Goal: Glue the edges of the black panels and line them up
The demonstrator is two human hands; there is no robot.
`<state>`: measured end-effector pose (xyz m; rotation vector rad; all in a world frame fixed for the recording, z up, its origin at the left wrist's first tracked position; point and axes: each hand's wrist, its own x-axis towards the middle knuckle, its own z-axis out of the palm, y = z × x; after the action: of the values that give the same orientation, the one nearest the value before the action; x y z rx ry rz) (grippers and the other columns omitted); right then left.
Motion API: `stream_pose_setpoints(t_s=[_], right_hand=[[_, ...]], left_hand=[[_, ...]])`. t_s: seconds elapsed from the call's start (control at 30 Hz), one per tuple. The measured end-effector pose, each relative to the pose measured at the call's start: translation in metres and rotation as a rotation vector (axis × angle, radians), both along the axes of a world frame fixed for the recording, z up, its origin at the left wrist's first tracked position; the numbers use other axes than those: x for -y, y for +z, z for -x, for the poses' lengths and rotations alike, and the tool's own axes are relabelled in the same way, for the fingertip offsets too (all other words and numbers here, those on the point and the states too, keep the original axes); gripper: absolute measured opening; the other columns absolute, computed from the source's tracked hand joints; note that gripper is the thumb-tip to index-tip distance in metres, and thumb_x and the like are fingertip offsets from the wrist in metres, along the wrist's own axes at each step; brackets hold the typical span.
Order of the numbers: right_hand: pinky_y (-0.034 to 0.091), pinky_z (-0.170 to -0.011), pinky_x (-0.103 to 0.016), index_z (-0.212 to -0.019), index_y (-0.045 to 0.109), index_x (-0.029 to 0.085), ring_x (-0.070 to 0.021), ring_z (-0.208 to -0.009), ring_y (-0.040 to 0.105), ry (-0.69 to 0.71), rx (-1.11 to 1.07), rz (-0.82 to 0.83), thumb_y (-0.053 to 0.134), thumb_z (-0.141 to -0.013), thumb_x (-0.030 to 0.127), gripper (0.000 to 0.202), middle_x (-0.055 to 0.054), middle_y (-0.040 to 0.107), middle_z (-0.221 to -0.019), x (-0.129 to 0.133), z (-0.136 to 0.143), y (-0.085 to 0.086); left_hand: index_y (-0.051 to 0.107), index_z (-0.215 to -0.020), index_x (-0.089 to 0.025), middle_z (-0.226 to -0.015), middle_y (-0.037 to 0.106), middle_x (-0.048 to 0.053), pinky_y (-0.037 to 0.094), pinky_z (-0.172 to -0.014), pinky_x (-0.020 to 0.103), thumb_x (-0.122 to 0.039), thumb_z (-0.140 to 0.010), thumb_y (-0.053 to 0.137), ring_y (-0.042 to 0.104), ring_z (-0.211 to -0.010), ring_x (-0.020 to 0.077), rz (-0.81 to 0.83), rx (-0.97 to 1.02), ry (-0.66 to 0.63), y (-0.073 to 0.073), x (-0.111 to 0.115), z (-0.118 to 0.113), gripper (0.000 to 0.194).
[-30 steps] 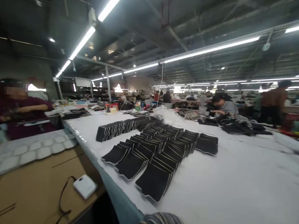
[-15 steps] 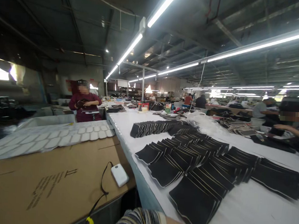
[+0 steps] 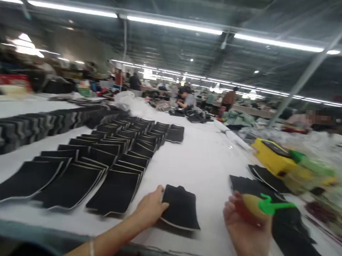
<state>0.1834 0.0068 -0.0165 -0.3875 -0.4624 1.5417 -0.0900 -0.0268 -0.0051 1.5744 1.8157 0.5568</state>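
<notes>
My left hand [image 3: 151, 205] is closed on the left edge of a black fabric panel [image 3: 180, 206], with the thumb over its top. This panel has a pale lower edge and lies at or just above the white tabletop. On the right, my right hand [image 3: 247, 227] is wrapped round a yellowish-amber bottle [image 3: 251, 207] with a green spout [image 3: 275, 205]. The bottle is tilted and slightly blurred, its spout pointing right. Left of my left hand, overlapping rows of similar black panels [image 3: 114, 190] lie fanned out. More black pieces [image 3: 294, 240] lie beside and behind my right hand.
A long row of stacked dark pieces [image 3: 36, 128] runs along the left. Clear plastic [image 3: 134, 104] is heaped at the back. A yellow box [image 3: 273, 156] and plastic bags [image 3: 319, 185] sit on the right. Several people work at the far tables. The table's near edge [image 3: 64, 235] runs below my hands.
The view has swung right, away from the cardboard and white power bank. Both my hands now show, the left on a panel and the right round the bottle; before, only a sleeved forearm showed.
</notes>
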Motion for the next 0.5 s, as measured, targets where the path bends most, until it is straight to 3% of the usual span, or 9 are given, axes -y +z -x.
stream_pose_setpoints(t_s=[0.1,0.2,0.33,0.5], right_hand=[[0.058,-0.064,-0.034,-0.104,0.064,0.008,-0.0218,-0.073,0.062,-0.091,-0.068,0.129,0.076,-0.062,0.055,0.064,-0.015,0.066,-0.088,0.003,-0.015,-0.008],[0.057,-0.064,-0.032,-0.106,0.063,0.005,-0.0204,-0.071,0.062,-0.092,-0.118,0.145,0.072,-0.066,0.055,0.064,-0.015,0.066,-0.087,-0.002,-0.01,-0.012],[0.057,-0.064,-0.031,-0.107,0.062,0.005,-0.0202,-0.071,0.061,-0.081,-0.123,0.145,0.066,-0.071,0.058,0.064,-0.015,0.065,-0.088,-0.004,-0.008,-0.012],[0.057,-0.062,-0.033,-0.11,0.06,0.007,-0.0199,-0.07,0.06,-0.087,-0.101,0.155,0.054,-0.078,0.063,0.065,-0.014,0.063,-0.087,-0.006,-0.011,-0.013]], left_hand=[[0.043,-0.131,-0.014,-0.107,0.061,0.012,0.046,-0.087,0.041,-0.025,-0.088,0.046,0.057,-0.1,0.0275,-0.148,-0.346,-0.089,0.001,0.003,-0.003,0.045],[0.04,-0.138,-0.017,-0.129,0.05,0.011,0.042,-0.097,0.037,-0.031,-0.089,0.049,0.047,-0.117,0.0248,-0.271,-0.378,-0.25,0.008,0.012,-0.008,0.052],[0.056,-0.127,-0.023,-0.123,0.052,0.006,0.041,-0.1,0.035,-0.039,-0.078,0.066,0.047,-0.112,0.0247,-0.249,-0.335,-0.521,0.012,0.01,-0.009,0.052],[0.06,-0.121,-0.021,-0.118,0.052,0.009,0.045,-0.095,0.039,-0.04,-0.077,0.067,0.048,-0.107,0.0266,-0.261,-0.378,-0.492,0.006,0.005,-0.018,0.048]])
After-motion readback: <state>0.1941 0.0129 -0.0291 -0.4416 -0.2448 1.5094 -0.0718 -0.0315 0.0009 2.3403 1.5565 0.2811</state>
